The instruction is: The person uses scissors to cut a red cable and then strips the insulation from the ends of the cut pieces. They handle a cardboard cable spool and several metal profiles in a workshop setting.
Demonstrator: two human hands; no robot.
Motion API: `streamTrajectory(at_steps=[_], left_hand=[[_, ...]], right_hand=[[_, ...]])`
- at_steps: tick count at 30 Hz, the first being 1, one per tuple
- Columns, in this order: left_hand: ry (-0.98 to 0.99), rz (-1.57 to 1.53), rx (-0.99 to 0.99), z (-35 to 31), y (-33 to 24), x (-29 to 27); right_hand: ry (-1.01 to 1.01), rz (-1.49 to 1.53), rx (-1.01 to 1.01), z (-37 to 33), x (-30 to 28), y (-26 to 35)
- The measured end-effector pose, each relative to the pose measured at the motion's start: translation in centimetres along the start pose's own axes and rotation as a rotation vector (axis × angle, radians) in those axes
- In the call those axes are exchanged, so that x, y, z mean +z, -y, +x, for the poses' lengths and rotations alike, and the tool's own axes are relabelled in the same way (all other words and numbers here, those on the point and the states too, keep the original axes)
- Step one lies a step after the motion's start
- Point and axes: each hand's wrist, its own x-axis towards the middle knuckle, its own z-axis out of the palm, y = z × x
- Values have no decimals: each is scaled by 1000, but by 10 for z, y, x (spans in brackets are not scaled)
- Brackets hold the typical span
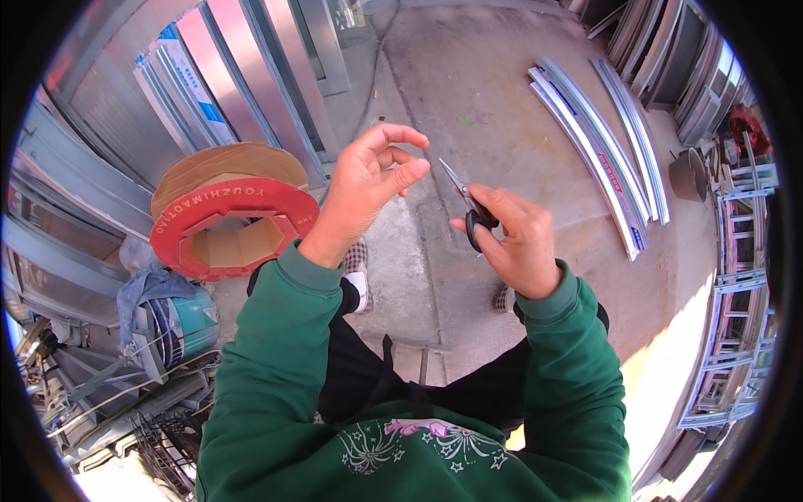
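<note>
In front of my body, my right hand [523,238] grips a pair of small scissors [475,222] by their black handles. The metal blades point up and to the left, and look nearly closed. My left hand [372,180] is raised just left of the blade tips, not touching them. Its fingers are loosely curved, with a gap between thumb and forefinger, and I see nothing between them. Below the left wrist, to its left, stands a large cardboard spool [188,227] with a red rim and a hollow middle.
Long metal profiles [598,155] lie on the concrete floor [468,92] at the right. Metal panels [242,75] lean at the far left. A teal bucket [188,326] with a cloth [150,293] stands near scrap at the lower left. Metal frames [736,309] line the right side.
</note>
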Motion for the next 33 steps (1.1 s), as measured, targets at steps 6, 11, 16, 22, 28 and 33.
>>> streamTrajectory(at_steps=[6,11,16,22,28,33], left_hand=[[7,33,29,0,2,5],[13,52,32,0,1,6],[13,53,50,0,2,7],[-4,69,54,-1,3,8],[-16,67,57,-1,5,8],[-16,59,63,-1,6,8]], right_hand=[[-14,-114,-49,0,4,5],[-27,-167,-98,3,3,6],[-44,-169,-109,3,2,5],[-52,-156,-98,2,2,5],[-47,-136,-94,1,3,4],[-34,-104,-87,1,4,5]])
